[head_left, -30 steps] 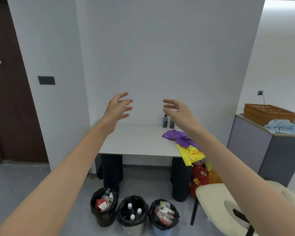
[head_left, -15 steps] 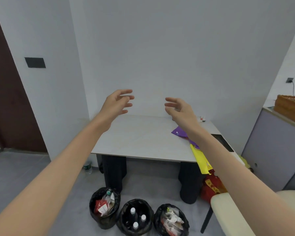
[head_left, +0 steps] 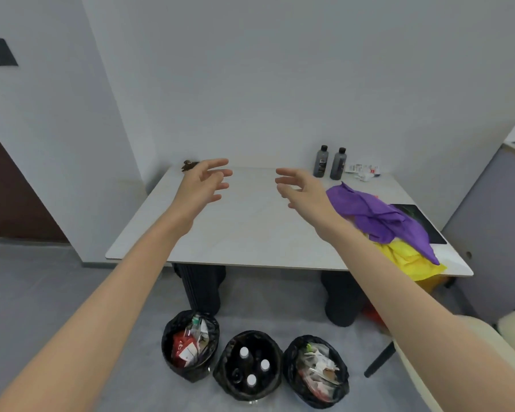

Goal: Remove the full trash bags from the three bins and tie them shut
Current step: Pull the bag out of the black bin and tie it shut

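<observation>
Three bins lined with black trash bags stand in a row on the grey floor in front of the table. The left bin (head_left: 190, 346) holds red packets and paper, the middle bin (head_left: 248, 365) holds white-capped bottles, and the right bin (head_left: 315, 370) holds crumpled wrappers. All three bags sit open in their bins. My left hand (head_left: 204, 184) and my right hand (head_left: 302, 188) are stretched out in the air above the table, far from the bins, fingers loosely spread, holding nothing.
A white table (head_left: 250, 230) on black legs stands against the wall, with two dark bottles (head_left: 329, 160), scraps of paper, and purple (head_left: 375, 215) and yellow plastic sheets (head_left: 411, 260) on its right side. A cream chair (head_left: 512, 325) is at the lower right, a grey cabinet (head_left: 494, 233) at the right.
The view has moved closer to the table and tilted down, so the bins appear larger. Both hands stay raised and empty, roughly as before.
</observation>
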The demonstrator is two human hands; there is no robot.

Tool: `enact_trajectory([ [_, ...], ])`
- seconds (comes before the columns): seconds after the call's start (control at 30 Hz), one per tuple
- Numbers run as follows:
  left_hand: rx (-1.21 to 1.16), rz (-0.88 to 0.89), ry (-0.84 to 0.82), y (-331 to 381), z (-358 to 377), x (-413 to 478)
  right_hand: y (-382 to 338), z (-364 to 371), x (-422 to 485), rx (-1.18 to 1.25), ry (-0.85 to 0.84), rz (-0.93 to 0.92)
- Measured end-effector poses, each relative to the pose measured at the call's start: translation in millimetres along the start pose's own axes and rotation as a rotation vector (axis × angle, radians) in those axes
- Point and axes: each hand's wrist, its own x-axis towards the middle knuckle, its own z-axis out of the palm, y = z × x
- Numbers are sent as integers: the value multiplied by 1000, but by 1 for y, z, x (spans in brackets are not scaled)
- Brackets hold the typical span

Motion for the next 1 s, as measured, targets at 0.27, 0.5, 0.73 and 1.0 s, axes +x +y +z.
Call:
enact_trajectory([
  [0.27, 27, -40, 32, -47, -4, 60, 55, 43, 60, 66, -79, 59],
  [0.5, 35, -83, 36, -75, -13, 92, 80, 71, 96, 89, -122, 117],
  [0.73, 29, -153, -25, -114, -35, 116, 100, 102, 114, 67, -169, 176],
  [1.0, -9, -190, -186, -176, -61, 132, 115, 166, 98, 92, -50, 277],
])
